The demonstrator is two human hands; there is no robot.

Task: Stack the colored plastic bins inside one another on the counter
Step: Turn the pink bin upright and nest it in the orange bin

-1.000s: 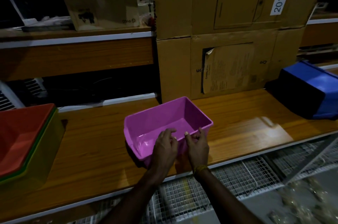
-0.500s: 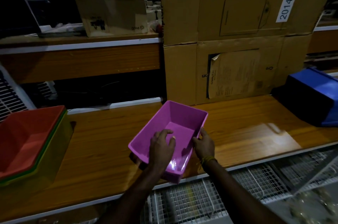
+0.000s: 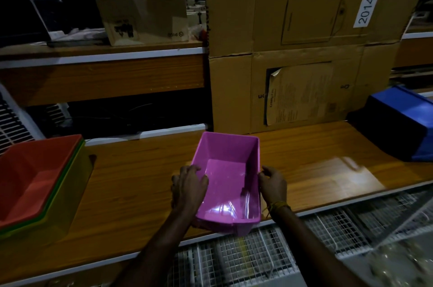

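Pink, the rectangular plastic bin sits at the near counter edge, left hand gripping its left wall, right hand pinching its right rim. Carry it level leftward, then lower it squarely into the nested red-and-green bins.

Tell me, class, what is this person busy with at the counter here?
A person is handling a pink bin at the front edge of the wooden counter. The left hand grips its left wall, fingers curled over the rim, and the right hand holds its right wall. To the left, a red bin already sits nested in a green one. A blue bin lies overturned at the far right. The pink bin is not yet stacked with the others.
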